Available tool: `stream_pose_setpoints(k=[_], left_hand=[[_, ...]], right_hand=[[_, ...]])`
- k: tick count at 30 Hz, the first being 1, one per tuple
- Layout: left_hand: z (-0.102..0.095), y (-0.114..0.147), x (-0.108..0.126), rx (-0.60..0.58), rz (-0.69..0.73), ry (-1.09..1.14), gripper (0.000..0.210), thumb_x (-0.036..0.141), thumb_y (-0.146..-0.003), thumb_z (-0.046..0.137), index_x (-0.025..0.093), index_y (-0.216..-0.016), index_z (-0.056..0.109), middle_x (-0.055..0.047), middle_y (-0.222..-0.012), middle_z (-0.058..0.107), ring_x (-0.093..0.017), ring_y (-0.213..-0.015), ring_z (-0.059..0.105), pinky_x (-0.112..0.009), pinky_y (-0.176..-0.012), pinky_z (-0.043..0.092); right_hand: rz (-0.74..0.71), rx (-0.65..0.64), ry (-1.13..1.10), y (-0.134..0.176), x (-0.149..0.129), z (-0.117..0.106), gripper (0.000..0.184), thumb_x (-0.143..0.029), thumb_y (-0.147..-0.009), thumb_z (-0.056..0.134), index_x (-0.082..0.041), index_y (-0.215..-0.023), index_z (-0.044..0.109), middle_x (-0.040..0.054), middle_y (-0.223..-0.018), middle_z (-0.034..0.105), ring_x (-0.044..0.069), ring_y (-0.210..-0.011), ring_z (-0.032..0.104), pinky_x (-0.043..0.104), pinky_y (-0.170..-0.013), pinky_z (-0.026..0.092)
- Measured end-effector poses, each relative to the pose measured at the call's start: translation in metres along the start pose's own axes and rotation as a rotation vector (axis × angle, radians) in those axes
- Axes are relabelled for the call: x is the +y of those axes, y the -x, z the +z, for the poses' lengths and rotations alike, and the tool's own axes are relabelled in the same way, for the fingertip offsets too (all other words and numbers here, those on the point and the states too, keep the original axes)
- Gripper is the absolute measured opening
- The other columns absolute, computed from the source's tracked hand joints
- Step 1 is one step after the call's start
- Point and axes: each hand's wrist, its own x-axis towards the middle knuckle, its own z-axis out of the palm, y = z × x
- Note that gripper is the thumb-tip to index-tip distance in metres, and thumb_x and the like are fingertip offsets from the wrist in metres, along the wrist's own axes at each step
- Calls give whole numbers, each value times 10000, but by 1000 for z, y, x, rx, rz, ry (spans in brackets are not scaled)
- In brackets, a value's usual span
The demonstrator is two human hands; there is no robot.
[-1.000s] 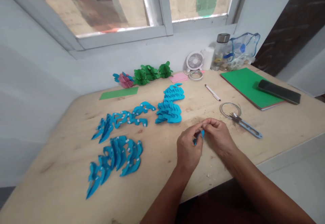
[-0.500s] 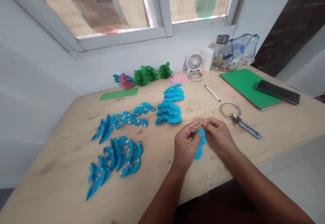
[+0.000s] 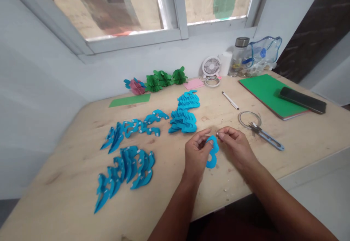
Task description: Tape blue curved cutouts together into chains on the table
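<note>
Evidently, the left hand [image 3: 197, 155] pinched a blue paper cutout [image 3: 211, 163] under its thumb, the paper jutting from that hand toward the right one. The right hand [image 3: 235, 145], just beside it, had thumb and forefinger pressed together on a tiny white scrap [image 3: 217, 134], too small to identify. So slight a hold could let the scrap drop, while a hard squeeze from the left thumb could crease the thin paper. The fanned blue stack [image 3: 183, 117] lay beyond the left fingertips, where a careless reach could scatter it; the snips [image 3: 268, 138], right of the right hand, could catch a straying wrist.
</note>
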Motion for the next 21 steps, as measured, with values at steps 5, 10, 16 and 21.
stream_pose_setpoints(k=[5,10,16,21], left_hand=[[-3,-4,-7,54,140,-142,342,161,-705,601,158,-1040,665,-26,-740,687,-127,-655,620,-238,-602,513],[-2,-2,-5,72,252,-307,333,127,-724,583,168,-1043,670,-32,-781,704,-140,-703,637,-267,-699,529],[-2,0,-5,75,334,-409,337,112,-747,564,165,-1065,660,-55,-857,716,-153,-762,654,-280,-736,528],[-2,0,-6,86,367,-462,332,109,-751,561,175,-1061,661,-56,-856,723,-161,-767,664,-299,-751,533]], right_hand=[[-111,-87,220,2,-3,2,158,-352,-741,654,-208,-686,622,4,-691,600,154,-652,520,286,-632,401],[-355,-96,485,3,-3,3,104,-286,-775,610,-220,-695,624,24,-735,615,185,-730,547,315,-686,409],[-452,-86,623,2,2,1,83,-227,-793,573,-226,-719,611,31,-747,612,194,-757,549,325,-701,415],[-435,-65,620,2,2,1,94,-246,-793,575,-227,-710,615,32,-734,612,198,-754,552,326,-694,420]])
